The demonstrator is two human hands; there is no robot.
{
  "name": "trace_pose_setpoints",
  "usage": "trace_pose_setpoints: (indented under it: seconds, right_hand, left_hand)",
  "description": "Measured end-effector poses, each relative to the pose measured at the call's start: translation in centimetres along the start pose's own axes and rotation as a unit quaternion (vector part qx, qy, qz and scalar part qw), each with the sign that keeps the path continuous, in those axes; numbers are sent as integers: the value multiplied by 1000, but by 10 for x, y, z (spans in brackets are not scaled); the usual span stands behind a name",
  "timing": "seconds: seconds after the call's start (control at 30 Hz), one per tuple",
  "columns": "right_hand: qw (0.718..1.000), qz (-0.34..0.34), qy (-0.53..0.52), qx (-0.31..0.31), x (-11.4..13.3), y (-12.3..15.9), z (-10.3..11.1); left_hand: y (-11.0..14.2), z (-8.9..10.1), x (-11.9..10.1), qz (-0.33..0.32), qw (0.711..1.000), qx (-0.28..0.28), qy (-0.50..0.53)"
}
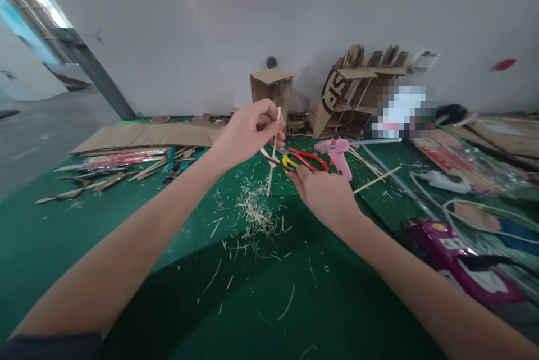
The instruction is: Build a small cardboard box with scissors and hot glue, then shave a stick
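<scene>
My left hand (249, 128) is closed in a pinch on a thin wooden stick (273, 149), held nearly upright over the green mat (84, 236). My right hand (322, 191) is closed just to the right of the stick's lower end; its fingers grip a small yellow-handled tool (288, 163) whose shape I cannot make out. A pile of pale wood shavings (256, 211) lies on the mat right under the stick.
Red-handled scissors (309, 159) and a pink glue gun (339, 153) lie just beyond my right hand. Pliers and wood strips (126, 172) sit at the left, flat cardboard (147, 136) behind them. Cardboard models (353, 96) stand by the wall. A purple device (458, 259) and cables are at the right.
</scene>
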State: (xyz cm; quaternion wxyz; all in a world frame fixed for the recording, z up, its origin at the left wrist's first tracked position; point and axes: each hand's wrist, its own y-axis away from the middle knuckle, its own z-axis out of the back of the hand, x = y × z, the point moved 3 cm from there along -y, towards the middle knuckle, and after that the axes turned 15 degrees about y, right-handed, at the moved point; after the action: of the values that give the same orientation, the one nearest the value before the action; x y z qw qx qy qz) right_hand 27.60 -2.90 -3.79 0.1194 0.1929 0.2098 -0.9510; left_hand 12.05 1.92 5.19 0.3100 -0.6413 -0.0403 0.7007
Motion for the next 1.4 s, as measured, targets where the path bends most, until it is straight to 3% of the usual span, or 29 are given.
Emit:
trace_pose_setpoints:
  seconds: [0.1,0.27,0.43,0.57,0.7,0.87,1.03,1.17,1.3,1.4]
  right_hand:
    - [997,62,-15,47,5,1,-3]
    - [1000,-22,-7,-5,-3,-2,2]
    - [997,55,-31,45,4,2,-5]
    - [999,-18,-27,-9,0,-1,0]
    - [997,43,-30,60,4,-1,-4]
    - [1000,-14,-28,-1,-2,-2,-2]
    - [996,56,-31,61,4,1,-6]
    - [1000,-11,-25,12,-1,0,-3]
    - [997,50,-20,58,3,-1,-6]
    - [1000,2,-21,19,-2,-3,-2]
  left_hand:
    - [0,1,1,-3,1000,-10,-2]
    - [-1,2,4,-2,1000,-7,1]
    - [-1,2,4,2,1000,-23,-1]
    - [0,2,2,7,1000,-17,-6]
    - [-1,5,4,1,1000,-20,-14]
    - [-1,5,6,0,1000,-15,-15]
    - [0,4,5,-5,1000,-24,-8]
    - [-1,5,7,-2,1000,-19,-16]
    - [-2,8,11,2,999,-28,-15]
    - [-2,9,12,0,999,-28,-19]
